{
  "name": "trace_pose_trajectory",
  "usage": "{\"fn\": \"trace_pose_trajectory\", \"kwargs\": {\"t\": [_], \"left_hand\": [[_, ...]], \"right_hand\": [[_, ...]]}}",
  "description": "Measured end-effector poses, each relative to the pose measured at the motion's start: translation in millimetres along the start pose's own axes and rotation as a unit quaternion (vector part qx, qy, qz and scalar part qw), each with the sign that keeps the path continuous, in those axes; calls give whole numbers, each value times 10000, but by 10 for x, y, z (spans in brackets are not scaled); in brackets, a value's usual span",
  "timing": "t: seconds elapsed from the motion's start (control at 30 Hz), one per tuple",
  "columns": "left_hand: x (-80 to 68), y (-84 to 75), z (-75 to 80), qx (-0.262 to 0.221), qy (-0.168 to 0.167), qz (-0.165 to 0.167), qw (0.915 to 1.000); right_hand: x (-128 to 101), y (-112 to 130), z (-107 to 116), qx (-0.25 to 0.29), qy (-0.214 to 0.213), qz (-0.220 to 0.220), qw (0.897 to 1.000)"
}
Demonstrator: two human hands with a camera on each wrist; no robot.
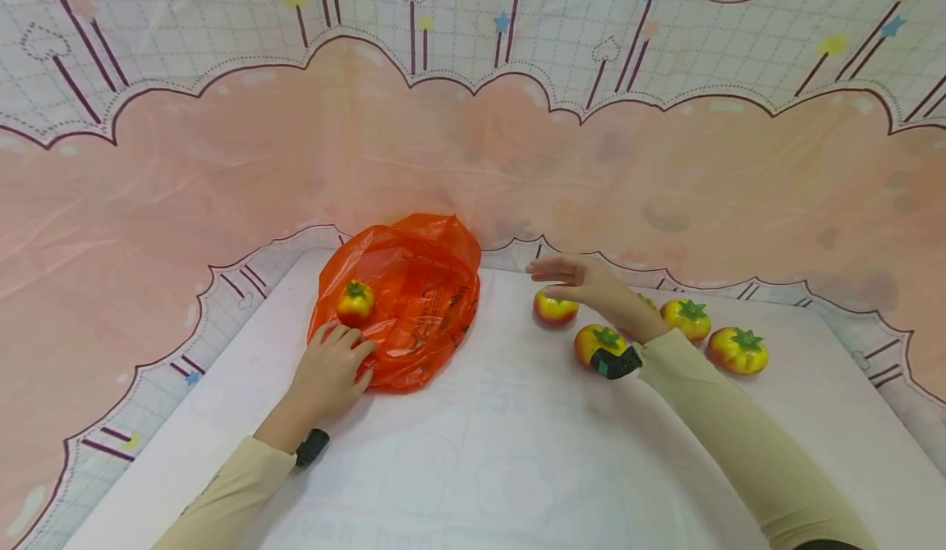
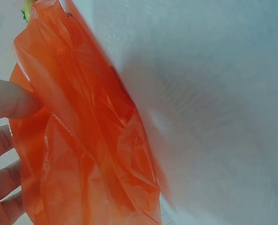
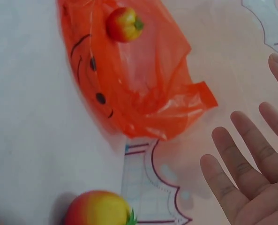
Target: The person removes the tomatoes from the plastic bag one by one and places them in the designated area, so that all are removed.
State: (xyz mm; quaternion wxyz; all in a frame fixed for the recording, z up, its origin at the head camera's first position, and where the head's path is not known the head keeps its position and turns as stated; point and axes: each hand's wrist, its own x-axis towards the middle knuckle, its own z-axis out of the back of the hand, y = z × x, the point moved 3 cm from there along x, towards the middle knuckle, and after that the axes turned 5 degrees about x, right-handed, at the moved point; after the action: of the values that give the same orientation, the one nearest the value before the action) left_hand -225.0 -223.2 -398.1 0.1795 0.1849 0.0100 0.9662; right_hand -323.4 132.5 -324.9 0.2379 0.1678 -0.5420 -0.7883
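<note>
An orange plastic bag [image 1: 414,320] with dark printing sits with its mouth spread on the white table. Its near left rim is held by the left hand [image 1: 332,369]; in the left wrist view the thumb [image 2: 12,101] overlaps the orange film [image 2: 87,131] and the other fingers go behind it. Within the bag's mouth shows a red-yellow toy tomato [image 1: 355,304] with a green leafy top. To the right, the right hand [image 1: 584,283] hovers over another such tomato [image 1: 556,310], fingers extended. The right wrist view shows that palm [image 3: 265,206] bare, with spread fingers.
Several more tomatoes lie on the table at the right, one of them [image 1: 739,350] farthest out and one [image 1: 600,343] below the right wrist. A patterned cloth [image 1: 517,164] rises behind the table [image 1: 458,468] and runs along its sides.
</note>
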Motion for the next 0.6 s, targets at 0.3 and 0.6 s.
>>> {"fn": "trace_pose_trajectory", "kwargs": {"t": [0.3, 0.6], "left_hand": [[-1, 13, 6, 39, -179, -78, 9998], [-1, 11, 1, 71, -222, -85, 9997]], "right_hand": [[386, 150, -288, 8, 283, 296, 9992], [715, 274, -563, 91, 415, 458, 9980]]}}
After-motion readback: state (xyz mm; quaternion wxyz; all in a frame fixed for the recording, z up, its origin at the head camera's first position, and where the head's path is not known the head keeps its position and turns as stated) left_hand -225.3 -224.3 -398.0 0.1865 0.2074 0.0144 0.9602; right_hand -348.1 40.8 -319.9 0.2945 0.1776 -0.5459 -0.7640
